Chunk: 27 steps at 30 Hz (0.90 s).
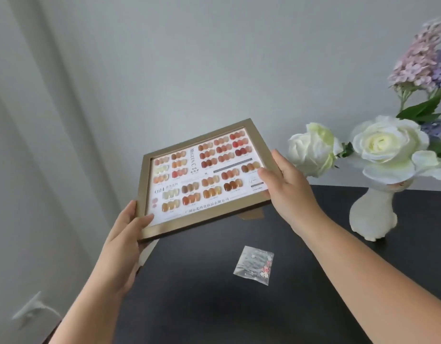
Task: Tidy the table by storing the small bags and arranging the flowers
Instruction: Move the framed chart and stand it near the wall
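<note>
A gold-framed nail colour chart [204, 177] is held tilted in the air above the black table [214, 306]. My left hand [122, 234] grips its near left corner and my right hand [286, 192] grips its right edge. One small clear bag [254, 265] with tiny pink and white pieces lies flat on the table below the frame. At the right, a white vase [371, 214] holds white roses [385, 147] and pink and purple hydrangea stems [420, 55].
A grey wall rises behind the table and a pale curtain [35, 145] hangs at the left. The table's left edge runs under the frame. A brown stand piece [251, 216] sticks out under the frame's far side.
</note>
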Each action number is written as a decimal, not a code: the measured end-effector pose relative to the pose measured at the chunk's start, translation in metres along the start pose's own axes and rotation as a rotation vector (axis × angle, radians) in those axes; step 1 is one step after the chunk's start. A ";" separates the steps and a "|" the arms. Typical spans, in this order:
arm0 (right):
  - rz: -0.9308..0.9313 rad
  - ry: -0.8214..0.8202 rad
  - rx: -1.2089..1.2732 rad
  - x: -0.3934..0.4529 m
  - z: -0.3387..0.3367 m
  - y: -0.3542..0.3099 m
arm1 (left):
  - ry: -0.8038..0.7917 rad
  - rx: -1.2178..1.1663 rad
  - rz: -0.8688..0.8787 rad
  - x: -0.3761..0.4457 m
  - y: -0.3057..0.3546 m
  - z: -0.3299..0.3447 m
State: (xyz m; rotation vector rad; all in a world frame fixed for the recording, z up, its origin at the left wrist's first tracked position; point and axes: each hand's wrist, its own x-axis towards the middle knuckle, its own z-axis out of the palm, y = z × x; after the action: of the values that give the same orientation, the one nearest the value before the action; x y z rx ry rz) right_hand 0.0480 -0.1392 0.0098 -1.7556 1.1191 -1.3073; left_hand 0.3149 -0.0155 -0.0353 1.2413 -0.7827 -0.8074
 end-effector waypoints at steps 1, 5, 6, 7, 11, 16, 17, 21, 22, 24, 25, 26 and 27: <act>-0.003 0.006 -0.006 0.010 0.003 0.002 | -0.018 0.012 -0.003 0.014 0.004 -0.001; 0.049 0.022 -0.023 0.045 0.015 0.021 | -0.071 0.034 -0.138 0.078 0.010 0.002; 0.075 0.025 -0.022 0.053 0.017 0.027 | -0.076 0.027 -0.175 0.092 0.008 0.005; 0.097 0.029 -0.024 0.061 0.019 0.032 | -0.084 0.025 -0.205 0.105 0.006 0.012; 0.104 0.058 0.004 0.086 0.024 0.049 | -0.117 0.025 -0.252 0.144 -0.002 0.049; 0.104 0.053 -0.022 0.112 0.012 0.071 | -0.125 0.018 -0.278 0.182 -0.002 0.090; 0.120 0.051 -0.024 0.118 0.008 0.076 | -0.130 0.031 -0.283 0.188 -0.002 0.096; 0.176 0.070 0.002 0.135 -0.004 0.098 | -0.136 0.068 -0.267 0.204 0.001 0.115; 0.173 0.076 0.007 0.138 -0.006 0.102 | -0.127 0.070 -0.240 0.209 0.000 0.119; 0.171 0.082 0.032 0.142 -0.005 0.110 | -0.096 0.075 -0.170 0.219 -0.006 0.127; 0.178 0.087 0.036 0.144 -0.004 0.114 | -0.080 0.076 -0.123 0.222 -0.011 0.130; 0.194 0.095 0.040 0.145 -0.002 0.118 | -0.075 0.089 -0.065 0.224 -0.016 0.133; 0.220 0.107 0.045 0.146 -0.001 0.123 | -0.081 0.110 -0.008 0.226 -0.021 0.136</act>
State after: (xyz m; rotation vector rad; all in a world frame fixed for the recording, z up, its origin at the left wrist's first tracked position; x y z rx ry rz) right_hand 0.0365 -0.3229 -0.0420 -1.4971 1.2927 -1.2923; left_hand 0.3095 -0.2790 -0.0198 1.3159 -0.8982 -0.8341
